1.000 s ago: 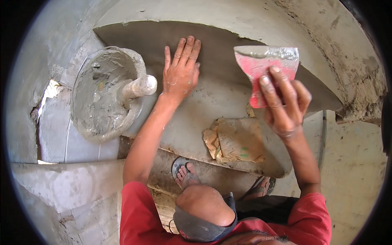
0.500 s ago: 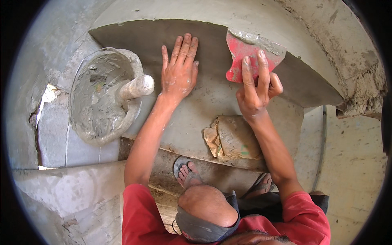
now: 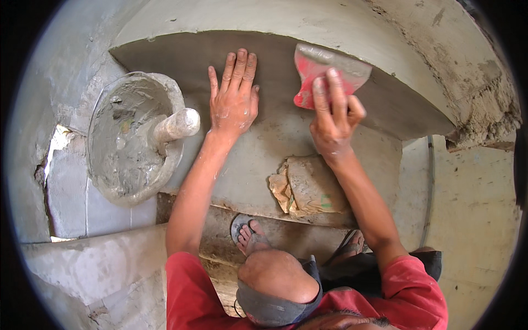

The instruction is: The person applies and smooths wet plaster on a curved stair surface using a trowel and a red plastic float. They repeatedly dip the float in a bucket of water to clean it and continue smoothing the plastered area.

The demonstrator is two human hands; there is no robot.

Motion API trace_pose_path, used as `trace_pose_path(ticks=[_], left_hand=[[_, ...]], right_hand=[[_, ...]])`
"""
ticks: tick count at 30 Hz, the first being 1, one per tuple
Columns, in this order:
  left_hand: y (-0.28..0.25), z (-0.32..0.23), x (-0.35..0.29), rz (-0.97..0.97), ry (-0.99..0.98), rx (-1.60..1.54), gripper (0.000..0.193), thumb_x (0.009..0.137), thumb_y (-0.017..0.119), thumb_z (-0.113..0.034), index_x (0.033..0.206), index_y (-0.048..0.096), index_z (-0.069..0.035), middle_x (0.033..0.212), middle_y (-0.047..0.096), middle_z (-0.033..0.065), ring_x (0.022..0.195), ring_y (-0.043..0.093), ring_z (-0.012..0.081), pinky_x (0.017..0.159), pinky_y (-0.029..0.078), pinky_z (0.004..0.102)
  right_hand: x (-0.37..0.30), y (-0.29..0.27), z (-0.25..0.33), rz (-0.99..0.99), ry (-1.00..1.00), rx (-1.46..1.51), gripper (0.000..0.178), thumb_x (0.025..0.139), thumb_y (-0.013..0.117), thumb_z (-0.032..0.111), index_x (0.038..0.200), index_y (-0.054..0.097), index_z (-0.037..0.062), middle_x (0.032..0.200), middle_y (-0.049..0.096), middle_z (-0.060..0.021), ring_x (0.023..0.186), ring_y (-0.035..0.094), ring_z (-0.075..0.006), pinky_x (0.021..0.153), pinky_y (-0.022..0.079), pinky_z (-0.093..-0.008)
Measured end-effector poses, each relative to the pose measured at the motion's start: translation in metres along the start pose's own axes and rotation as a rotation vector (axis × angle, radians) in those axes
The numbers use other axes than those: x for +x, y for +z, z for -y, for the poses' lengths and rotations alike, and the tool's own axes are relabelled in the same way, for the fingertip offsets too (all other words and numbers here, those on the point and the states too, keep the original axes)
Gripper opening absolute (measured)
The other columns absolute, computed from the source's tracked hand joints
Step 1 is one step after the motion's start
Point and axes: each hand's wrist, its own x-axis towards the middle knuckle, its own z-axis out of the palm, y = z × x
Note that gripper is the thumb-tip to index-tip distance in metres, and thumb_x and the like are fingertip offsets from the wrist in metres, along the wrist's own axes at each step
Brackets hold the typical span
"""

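Observation:
My left hand (image 3: 232, 107) lies flat, fingers stretched out, against the dark damp cement band (image 3: 176, 60) of the step. To its right, my right hand (image 3: 334, 124) grips a red scraper (image 3: 311, 69) between fingers and thumb. Grey wet mortar coats the scraper's far edge, which meets the upper part of the band; the blade is slightly blurred. Left of my left forearm is a round tub (image 3: 179, 94) of wet grey mortar. A pale, mortar-smeared tool handle (image 3: 177, 125) sticks out of it; the rest of that tool is buried.
A folded, dirty brown paper bag (image 3: 316, 190) lies on the step beneath my right forearm. My sandalled feet (image 3: 252, 235) rest on a lower step. Rough broken mortar (image 3: 484, 113) edges the far right. A gap (image 3: 56, 148) opens in the wall at left.
My right hand and the scraper have shifted a little left along the band. The whole view has shifted slightly. My left hand still lies flat on the band.

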Motion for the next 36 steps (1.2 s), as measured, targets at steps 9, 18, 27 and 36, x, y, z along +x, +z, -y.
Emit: trace_pose_path(ticks=[9,18,27,36], left_hand=[[0.003,0.005,-0.002,0.002,0.023,0.010,0.076,0.104,0.063,-0.022,0.173,0.033,-0.009,0.181,0.026,0.0134,0.168,0.023,0.0329,0.133,0.015,0.0658],[-0.002,0.003,0.003,0.074,0.046,0.135,0.080,0.102,0.065,-0.026,0.172,0.032,-0.006,0.180,0.027,0.0183,0.168,0.023,0.0345,0.133,0.018,0.0655],[-0.027,-0.039,-0.054,0.080,-0.141,-0.212,0.078,0.101,0.064,-0.026,0.171,0.035,-0.006,0.176,0.037,0.0191,0.164,0.032,0.0363,0.129,0.028,0.0654],[-0.166,-0.086,-0.188,0.452,-0.356,-0.033,0.057,0.101,0.068,-0.021,0.152,0.056,0.004,0.160,0.053,0.0234,0.152,0.049,0.0374,0.128,0.034,0.0573]], right_hand=[[0.009,-0.011,0.016,0.010,-0.092,0.096,0.048,0.082,0.068,0.004,0.129,0.080,0.0071,0.148,0.071,-0.0066,0.102,0.052,-0.0205,0.088,0.046,-0.0315],[-0.010,-0.049,-0.007,0.229,-0.051,0.379,0.047,0.080,0.073,-0.001,0.127,0.078,0.0012,0.134,0.076,-0.0103,0.103,0.063,-0.0253,0.093,0.051,-0.0380],[0.088,-0.088,0.048,0.554,0.845,2.080,0.027,0.103,0.067,0.004,0.126,0.068,-0.0087,0.109,0.076,-0.0130,0.089,0.074,-0.0197,0.074,0.062,-0.0343],[0.084,-0.036,0.179,0.781,0.875,2.025,0.025,0.106,0.072,0.013,0.123,0.073,-0.0066,0.103,0.078,-0.0097,0.085,0.072,-0.0133,0.071,0.065,-0.0310]])
